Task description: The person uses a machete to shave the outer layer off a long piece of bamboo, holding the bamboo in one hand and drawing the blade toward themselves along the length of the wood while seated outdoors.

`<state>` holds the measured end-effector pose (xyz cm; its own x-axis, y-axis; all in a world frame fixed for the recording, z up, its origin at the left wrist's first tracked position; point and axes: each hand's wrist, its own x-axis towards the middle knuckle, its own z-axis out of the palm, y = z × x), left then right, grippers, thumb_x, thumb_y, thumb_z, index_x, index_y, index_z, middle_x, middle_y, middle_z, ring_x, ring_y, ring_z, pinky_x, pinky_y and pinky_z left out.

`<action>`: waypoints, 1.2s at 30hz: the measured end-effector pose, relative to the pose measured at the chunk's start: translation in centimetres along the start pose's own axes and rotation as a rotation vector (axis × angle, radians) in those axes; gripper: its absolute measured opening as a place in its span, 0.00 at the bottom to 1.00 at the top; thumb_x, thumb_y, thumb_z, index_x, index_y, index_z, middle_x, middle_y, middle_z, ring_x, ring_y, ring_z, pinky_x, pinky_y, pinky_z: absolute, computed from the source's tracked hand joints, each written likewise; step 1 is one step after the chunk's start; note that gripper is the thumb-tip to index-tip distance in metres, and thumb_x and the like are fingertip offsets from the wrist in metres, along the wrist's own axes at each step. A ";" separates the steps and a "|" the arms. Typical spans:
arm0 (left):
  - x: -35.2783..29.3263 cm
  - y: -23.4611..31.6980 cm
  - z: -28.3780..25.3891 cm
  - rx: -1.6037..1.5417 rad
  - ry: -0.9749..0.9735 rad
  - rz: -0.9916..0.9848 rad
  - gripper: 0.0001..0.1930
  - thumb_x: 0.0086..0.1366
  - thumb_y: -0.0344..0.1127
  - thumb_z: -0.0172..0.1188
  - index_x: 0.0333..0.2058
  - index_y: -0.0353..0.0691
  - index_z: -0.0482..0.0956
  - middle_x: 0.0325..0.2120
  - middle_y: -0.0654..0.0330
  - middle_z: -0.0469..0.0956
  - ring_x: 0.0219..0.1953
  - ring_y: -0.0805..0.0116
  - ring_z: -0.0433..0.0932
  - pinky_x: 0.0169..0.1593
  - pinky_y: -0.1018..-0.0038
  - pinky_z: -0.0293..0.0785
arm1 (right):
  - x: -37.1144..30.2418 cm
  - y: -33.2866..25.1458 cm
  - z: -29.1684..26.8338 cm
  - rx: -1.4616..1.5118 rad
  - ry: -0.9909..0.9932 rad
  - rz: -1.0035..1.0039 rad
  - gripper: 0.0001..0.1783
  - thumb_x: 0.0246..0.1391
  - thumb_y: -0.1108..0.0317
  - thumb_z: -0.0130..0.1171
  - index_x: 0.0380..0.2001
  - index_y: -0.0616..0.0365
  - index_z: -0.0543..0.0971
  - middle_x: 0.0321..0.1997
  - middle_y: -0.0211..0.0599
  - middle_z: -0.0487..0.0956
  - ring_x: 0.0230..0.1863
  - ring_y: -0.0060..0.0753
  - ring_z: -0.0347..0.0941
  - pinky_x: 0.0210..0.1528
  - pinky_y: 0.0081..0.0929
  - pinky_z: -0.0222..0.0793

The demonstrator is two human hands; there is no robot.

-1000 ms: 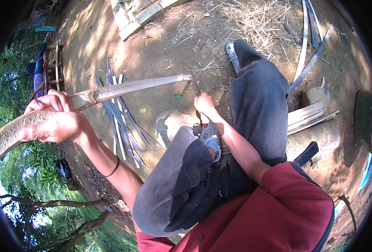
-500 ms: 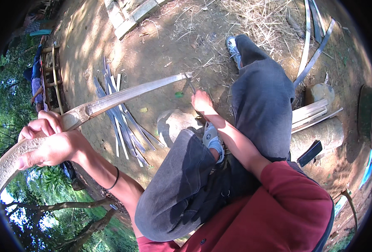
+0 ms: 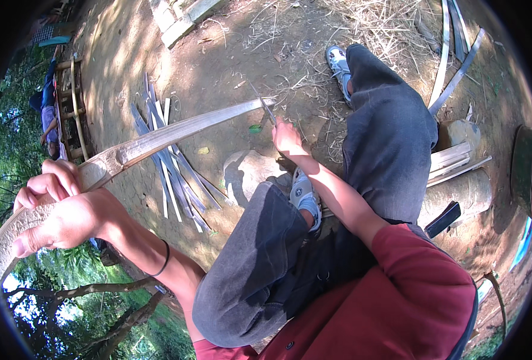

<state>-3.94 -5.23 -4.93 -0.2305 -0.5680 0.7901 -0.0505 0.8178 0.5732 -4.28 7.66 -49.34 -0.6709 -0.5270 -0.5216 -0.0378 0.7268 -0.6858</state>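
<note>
My left hand (image 3: 68, 207) is wrapped round a long split bamboo strip (image 3: 170, 133), its pale inner face and a node showing. The strip runs from the far left across the view, and its thin far end lies beside my right hand (image 3: 287, 138). In that hand, closed round the handle, is a knife (image 3: 268, 111); its narrow dark blade crosses the strip close to the tip and seems to touch it. The handle is mostly hidden by my fingers.
Several cut strips (image 3: 173, 162) lie crossed on the dirt beyond my left arm. A stone (image 3: 248, 174) sits by my left shoe. To the right, a log (image 3: 467, 192) bears split pieces and a dark phone (image 3: 443, 219). Another person (image 3: 50, 123) is by a wooden rail, far left.
My right hand and the knife have shifted slightly, with the blade now lying across the strip near its tip. The strip's far end has risen a little in view; my right leg has moved rightward.
</note>
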 end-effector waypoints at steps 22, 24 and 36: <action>0.5 -1.8 -0.3 -0.043 0.003 -0.030 0.40 0.60 0.78 0.23 0.26 0.42 0.59 0.08 0.62 0.52 0.09 0.69 0.50 0.14 0.74 0.48 | 1.6 3.1 1.4 -0.005 -0.050 0.043 0.15 0.57 0.64 0.52 0.40 0.64 0.79 0.42 0.62 0.78 0.48 0.61 0.75 0.51 0.51 0.72; 0.7 -1.2 0.5 -0.046 0.000 -0.023 0.40 0.60 0.79 0.23 0.26 0.41 0.59 0.08 0.61 0.52 0.09 0.69 0.51 0.14 0.74 0.48 | 3.3 4.8 2.3 -0.019 0.001 0.181 0.15 0.57 0.66 0.50 0.40 0.63 0.80 0.45 0.61 0.78 0.49 0.60 0.75 0.51 0.51 0.72; 0.0 -0.8 1.3 -0.037 -0.025 0.025 0.39 0.61 0.78 0.24 0.25 0.41 0.58 0.08 0.61 0.55 0.08 0.70 0.52 0.13 0.75 0.50 | 4.6 8.3 2.5 -0.091 -0.070 0.155 0.16 0.55 0.64 0.52 0.39 0.67 0.80 0.37 0.63 0.79 0.43 0.62 0.77 0.47 0.48 0.74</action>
<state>-5.16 -5.77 -5.67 -0.2554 -0.5445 0.7989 -0.0080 0.8275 0.5614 -5.86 10.19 -58.72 -0.6206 -0.4331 -0.6537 -0.0072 0.8368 -0.5475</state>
